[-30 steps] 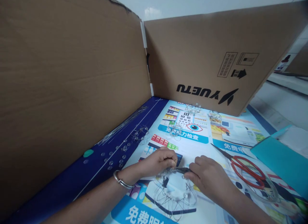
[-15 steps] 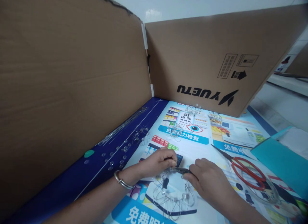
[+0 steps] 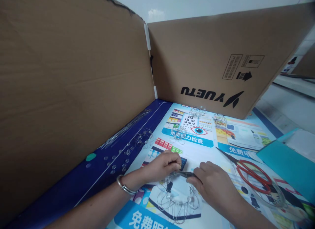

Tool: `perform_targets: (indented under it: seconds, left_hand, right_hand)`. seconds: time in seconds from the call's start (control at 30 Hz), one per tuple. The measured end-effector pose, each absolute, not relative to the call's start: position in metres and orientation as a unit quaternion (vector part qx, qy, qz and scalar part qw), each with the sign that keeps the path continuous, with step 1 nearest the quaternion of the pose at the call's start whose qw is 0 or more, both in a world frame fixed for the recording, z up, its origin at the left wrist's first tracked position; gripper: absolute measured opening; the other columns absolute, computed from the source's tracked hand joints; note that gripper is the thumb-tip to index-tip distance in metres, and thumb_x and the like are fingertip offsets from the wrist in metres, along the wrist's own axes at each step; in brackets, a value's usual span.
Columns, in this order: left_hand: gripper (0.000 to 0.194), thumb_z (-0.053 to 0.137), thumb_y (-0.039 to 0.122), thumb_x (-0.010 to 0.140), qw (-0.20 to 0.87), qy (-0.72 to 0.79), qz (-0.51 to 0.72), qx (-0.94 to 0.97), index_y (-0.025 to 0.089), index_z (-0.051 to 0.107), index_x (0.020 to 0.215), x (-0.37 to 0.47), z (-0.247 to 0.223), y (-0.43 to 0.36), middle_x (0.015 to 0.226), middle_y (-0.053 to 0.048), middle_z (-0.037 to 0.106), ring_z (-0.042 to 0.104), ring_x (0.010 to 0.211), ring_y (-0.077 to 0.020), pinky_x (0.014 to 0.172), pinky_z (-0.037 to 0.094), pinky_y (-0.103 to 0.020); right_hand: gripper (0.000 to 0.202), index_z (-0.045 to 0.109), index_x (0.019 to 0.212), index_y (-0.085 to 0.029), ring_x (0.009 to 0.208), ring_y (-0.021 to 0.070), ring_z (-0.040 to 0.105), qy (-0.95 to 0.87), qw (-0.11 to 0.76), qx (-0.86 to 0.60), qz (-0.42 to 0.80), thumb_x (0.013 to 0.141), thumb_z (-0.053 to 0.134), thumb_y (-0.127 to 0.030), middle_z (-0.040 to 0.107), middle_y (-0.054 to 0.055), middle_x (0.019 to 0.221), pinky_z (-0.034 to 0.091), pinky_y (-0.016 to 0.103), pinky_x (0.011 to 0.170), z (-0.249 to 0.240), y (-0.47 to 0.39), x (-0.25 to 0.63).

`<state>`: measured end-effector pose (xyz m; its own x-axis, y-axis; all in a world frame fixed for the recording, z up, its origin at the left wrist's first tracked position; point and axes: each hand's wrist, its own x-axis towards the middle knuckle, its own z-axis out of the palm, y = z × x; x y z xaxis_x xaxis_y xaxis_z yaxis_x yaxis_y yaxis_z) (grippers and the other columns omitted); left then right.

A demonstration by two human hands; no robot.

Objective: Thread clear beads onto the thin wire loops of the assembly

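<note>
A ring of thin wire loops with clear beads [image 3: 180, 202] hangs or lies below my hands over the printed sheet. My left hand [image 3: 169, 163] pinches the top of this beaded wire ring between thumb and fingers. In my right hand [image 3: 209, 181] are dark-jawed pliers [image 3: 185, 174], their tips pointing left and meeting the wire beside my left fingertips. The pliers' handles are hidden inside my right fist. Whether the jaws are fully closed on the wire is too small to see.
Scissors with red handles [image 3: 254, 176] lie at the right on a clear coil [image 3: 279, 196], beside a turquoise folder [image 3: 287, 163]. Loose clear beads [image 3: 113, 167], straight wires [image 3: 125, 127] and several beaded wire pieces [image 3: 144, 137] lie leftward and behind. Cardboard panels [image 3: 209, 58] stand around.
Both hands stay almost in place, with the pliers still at the wire. The beaded ring has shifted very slightly.
</note>
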<state>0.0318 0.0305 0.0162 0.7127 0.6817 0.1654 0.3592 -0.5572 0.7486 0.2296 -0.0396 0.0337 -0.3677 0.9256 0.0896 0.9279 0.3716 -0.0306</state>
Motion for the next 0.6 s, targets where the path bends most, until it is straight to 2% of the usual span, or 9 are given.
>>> perform_targets:
  seconds: [0.23,0.6]
  left_hand:
    - [0.016,0.044,0.016,0.086,0.336,0.317,0.218,0.860,0.017,0.054,0.074,0.0332,0.0162,0.0280,0.072,0.002,0.055,0.048,0.074,-0.0101,0.075,0.036,-0.023]
    - [0.015,0.046,0.016,0.085,0.324,0.324,0.222,0.861,0.016,0.054,0.072,0.0347,0.0140,0.0282,0.068,0.003,0.054,0.049,0.068,-0.0096,0.067,0.036,-0.020]
  right_hand:
    - [0.024,0.060,0.073,-0.021,0.069,0.0198,0.052,-0.821,0.044,-0.568,-0.030,0.085,0.047,-0.038,0.058,0.004,0.070,0.029,0.030,0.058,0.0314,-0.0428,0.2287]
    - [0.023,0.059,0.074,-0.022,0.066,0.0195,0.054,-0.804,0.032,-0.594,-0.010,0.085,0.045,-0.036,0.059,0.004,0.070,0.025,0.028,0.053,0.0365,-0.0465,0.2237]
